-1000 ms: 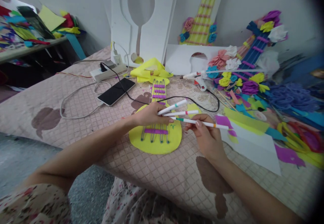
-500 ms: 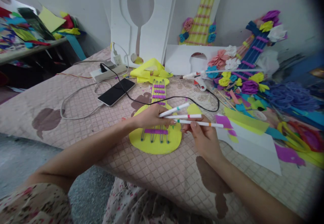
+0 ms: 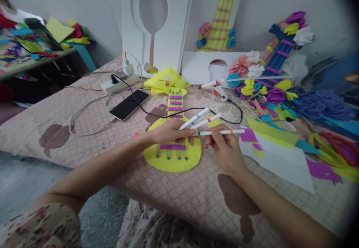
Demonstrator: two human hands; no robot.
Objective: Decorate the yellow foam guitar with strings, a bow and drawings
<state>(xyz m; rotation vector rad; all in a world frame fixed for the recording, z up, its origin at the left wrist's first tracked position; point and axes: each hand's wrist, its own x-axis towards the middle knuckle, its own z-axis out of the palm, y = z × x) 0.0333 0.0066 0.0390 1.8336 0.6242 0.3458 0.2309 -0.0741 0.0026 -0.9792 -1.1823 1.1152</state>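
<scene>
Two slim white markers, one with a teal band (image 3: pixel 193 119) and one with a pink band (image 3: pixel 206 121), fan out from my left hand (image 3: pixel 168 131), whose fingers are closed round them. A third white marker with an orange band (image 3: pixel 221 132) lies almost level between the hands. My right hand (image 3: pixel 227 149) pinches it near the middle, and its green-banded end reaches my left thumb. Below the left hand lies a yellow paper guitar (image 3: pixel 172 164) with purple strips and thin grey strings; the hand hides part of its body.
A phone (image 3: pixel 129 104) on a cable lies left, near a power strip (image 3: pixel 120 84). A black cord crosses the guitar's neck to a glue gun (image 3: pixel 220 90). Paper scraps (image 3: pixel 280 166) and a flower-covered blue guitar (image 3: pixel 280 55) are at right. White cut-out boards (image 3: pixel 174 20) lean on the wall.
The orange-banded marker has shifted slightly left and up, with its end now at my left thumb. The pink-banded marker has tilted upward, closer to the teal-banded one.
</scene>
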